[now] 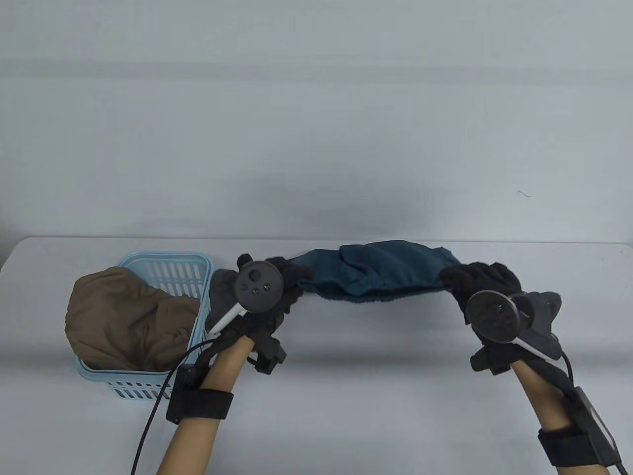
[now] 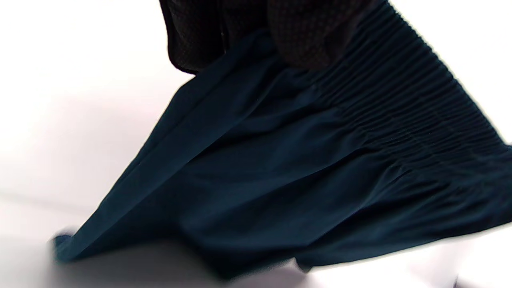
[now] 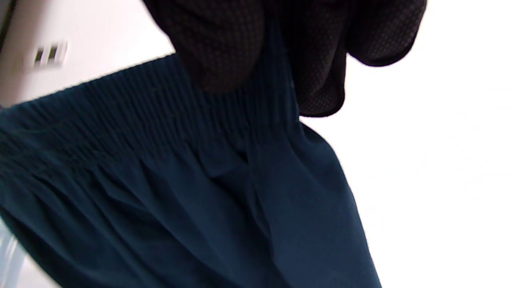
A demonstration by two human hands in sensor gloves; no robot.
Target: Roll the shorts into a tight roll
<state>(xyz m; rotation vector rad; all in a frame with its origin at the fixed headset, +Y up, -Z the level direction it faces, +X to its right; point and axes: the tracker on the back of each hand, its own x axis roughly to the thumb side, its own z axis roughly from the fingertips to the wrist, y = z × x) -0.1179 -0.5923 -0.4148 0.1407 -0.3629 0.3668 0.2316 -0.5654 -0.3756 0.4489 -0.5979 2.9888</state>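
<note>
While a brown garment (image 1: 126, 319) fills the blue basket (image 1: 168, 264) at the table's left edge, the left hand (image 1: 267, 297) and right hand (image 1: 482, 287) pinch the teal shorts' (image 1: 381, 272) gathered waistband, stretched between them.

You have dark teal shorts (image 1: 381, 269) with a finely ribbed waistband (image 2: 404, 100), black dotted-weave gloves on your fingers (image 3: 224, 44), a pale blue slotted basket (image 1: 165, 267) holding a brown garment (image 1: 126, 319), and a white counter (image 1: 371, 396).

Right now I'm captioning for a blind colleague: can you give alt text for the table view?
Two gloved hands hold dark teal shorts stretched between them above a white table, the left hand and right hand each gripping one end. A blue basket holding brown cloth sits at left.
</note>
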